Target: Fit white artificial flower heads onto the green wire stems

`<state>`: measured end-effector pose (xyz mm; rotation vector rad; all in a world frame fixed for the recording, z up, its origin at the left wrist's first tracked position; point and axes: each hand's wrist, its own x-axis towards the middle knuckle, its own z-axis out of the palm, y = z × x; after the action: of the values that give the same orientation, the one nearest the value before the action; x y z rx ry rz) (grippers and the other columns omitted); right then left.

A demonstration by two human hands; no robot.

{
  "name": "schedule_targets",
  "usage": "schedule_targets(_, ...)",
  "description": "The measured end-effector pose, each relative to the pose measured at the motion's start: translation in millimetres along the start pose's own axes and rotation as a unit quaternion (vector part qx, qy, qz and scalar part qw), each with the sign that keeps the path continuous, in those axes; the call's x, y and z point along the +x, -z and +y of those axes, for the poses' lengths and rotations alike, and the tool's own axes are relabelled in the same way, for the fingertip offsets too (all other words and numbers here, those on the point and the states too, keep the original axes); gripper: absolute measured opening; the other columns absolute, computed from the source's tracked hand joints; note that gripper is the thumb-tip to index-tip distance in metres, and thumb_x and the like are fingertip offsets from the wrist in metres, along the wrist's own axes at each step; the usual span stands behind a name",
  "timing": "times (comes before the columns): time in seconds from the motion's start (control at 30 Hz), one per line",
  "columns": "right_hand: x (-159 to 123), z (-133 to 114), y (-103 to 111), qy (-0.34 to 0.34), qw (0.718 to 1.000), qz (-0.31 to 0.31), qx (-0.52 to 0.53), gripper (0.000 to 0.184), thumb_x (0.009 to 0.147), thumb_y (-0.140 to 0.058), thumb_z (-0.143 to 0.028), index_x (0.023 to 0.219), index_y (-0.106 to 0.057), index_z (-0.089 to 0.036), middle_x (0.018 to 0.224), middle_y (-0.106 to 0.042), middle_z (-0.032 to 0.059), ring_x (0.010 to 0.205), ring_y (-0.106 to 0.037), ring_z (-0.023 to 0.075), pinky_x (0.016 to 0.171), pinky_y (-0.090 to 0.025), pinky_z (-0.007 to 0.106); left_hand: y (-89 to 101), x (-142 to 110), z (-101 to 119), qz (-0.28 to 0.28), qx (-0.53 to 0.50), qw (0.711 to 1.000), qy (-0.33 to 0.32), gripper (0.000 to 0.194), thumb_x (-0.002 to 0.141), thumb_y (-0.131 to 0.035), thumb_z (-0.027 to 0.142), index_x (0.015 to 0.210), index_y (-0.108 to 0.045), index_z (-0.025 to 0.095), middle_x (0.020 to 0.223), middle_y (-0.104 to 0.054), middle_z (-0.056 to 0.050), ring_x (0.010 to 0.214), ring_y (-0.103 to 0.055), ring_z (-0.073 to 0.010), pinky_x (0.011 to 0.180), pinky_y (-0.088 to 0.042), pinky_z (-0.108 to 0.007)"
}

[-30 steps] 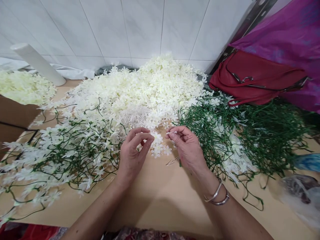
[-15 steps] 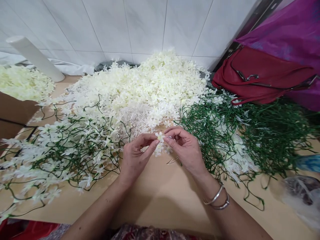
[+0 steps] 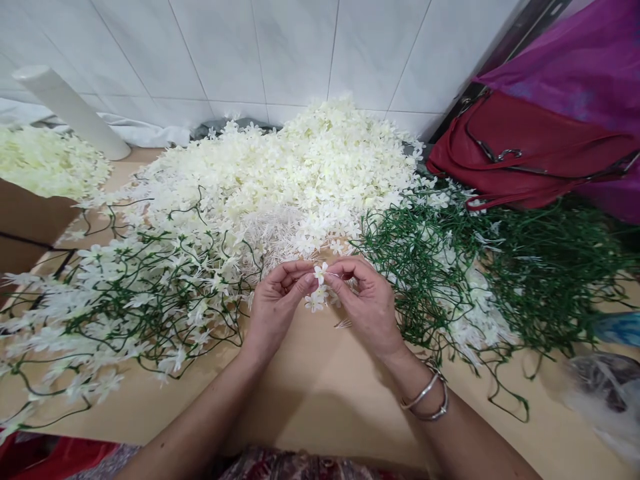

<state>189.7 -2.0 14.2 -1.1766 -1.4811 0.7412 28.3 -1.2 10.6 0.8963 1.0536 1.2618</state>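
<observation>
Between my fingertips is a small white artificial flower [image 3: 321, 272]. My left hand [image 3: 281, 300] pinches it by its left side. My right hand [image 3: 367, 300] is closed in a pinch on a thin white stamen [image 3: 332, 274] that meets the flower from the right. Just below the fingers a few loose white flowers [image 3: 315, 302] lie on the table. Behind my hands is a heap of white stamens [image 3: 275, 233], and beyond it rises a large pile of cream-white flowers [image 3: 320, 160].
Green stems [image 3: 415, 267] lie tangled at the right, and flowers on green stems [image 3: 150, 300] spread at the left. A red handbag [image 3: 530, 150] and a purple bag [image 3: 575, 60] stand at the back right. A white roll [image 3: 75, 113] leans at the back left, near a cardboard box [image 3: 30, 227].
My hands were apart, the right with a white stamen in its fingers. Now they are together, and a white flower shows between their fingertips.
</observation>
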Motion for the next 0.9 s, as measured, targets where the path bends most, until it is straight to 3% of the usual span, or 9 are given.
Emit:
schedule_targets(0.2, -2, -3, -2, 0.079, 0.995, 0.026, -0.061, 0.011, 0.095, -0.067, -0.015, 0.090, -0.069, -0.025, 0.098, -0.071, 0.0040, 0.096, -0.068, 0.0210, 0.090, -0.053, 0.037, -5.8, 0, -2, 0.022, 0.008, 0.998, -0.050, 0.031, 0.071, -0.093, 0.030, 0.093, -0.074, 0.018, 0.090, -0.080, -0.003, 0.085, -0.075, -0.0147, 0.083, -0.062, -0.027)
schedule_targets(0.43, -5, 0, -5, 0.093, 0.993, 0.037, -0.069, 0.011, 0.096, -0.066, -0.015, 0.092, -0.068, -0.026, 0.099, -0.071, 0.0044, 0.098, -0.068, 0.0218, 0.092, -0.054, 0.039, -10.7, 1, -5, 0.025, -0.007, 0.998, -0.050, 0.030, 0.072, -0.091, 0.028, 0.093, -0.073, 0.018, 0.087, -0.078, -0.001, 0.084, -0.073, -0.0121, 0.083, -0.060, -0.023)
schedule_targets(0.67, -4, 4, -2, 0.044, 0.997, 0.061, -0.026, 0.007, 0.094, -0.070, -0.019, 0.091, -0.070, -0.025, 0.098, -0.071, 0.0039, 0.097, -0.068, 0.0218, 0.092, -0.055, 0.039, -10.7, -2, -3, 0.011, 0.006, 0.998, -0.056, 0.028, 0.076, -0.089, 0.030, 0.097, -0.074, 0.019, 0.088, -0.078, -0.001, 0.082, -0.073, -0.0123, 0.081, -0.059, -0.023)
schedule_targets(0.77, -4, 3, -1, 0.055, 0.996, 0.067, -0.008, 0.007, 0.094, -0.071, -0.019, 0.093, -0.071, -0.026, 0.101, -0.072, 0.0044, 0.100, -0.068, 0.0215, 0.092, -0.055, 0.040, -12.0, -4, -1, -0.011, -0.009, 0.999, -0.031, 0.026, 0.081, -0.086, 0.033, 0.100, -0.076, 0.020, 0.092, -0.079, -0.001, 0.083, -0.074, -0.0119, 0.083, -0.060, -0.023)
schedule_targets(0.9, -5, 2, -1, 0.105, 0.991, 0.063, -0.052, 0.011, 0.095, -0.070, -0.016, 0.095, -0.071, -0.027, 0.100, -0.074, 0.0038, 0.095, -0.070, 0.0208, 0.088, -0.056, 0.039, -15.3, -4, 0, -0.020, -0.031, 0.999, -0.025, 0.026, 0.075, -0.091, 0.033, 0.092, -0.078, 0.019, 0.088, -0.080, -0.001, 0.080, -0.074, -0.0118, 0.082, -0.061, -0.024)
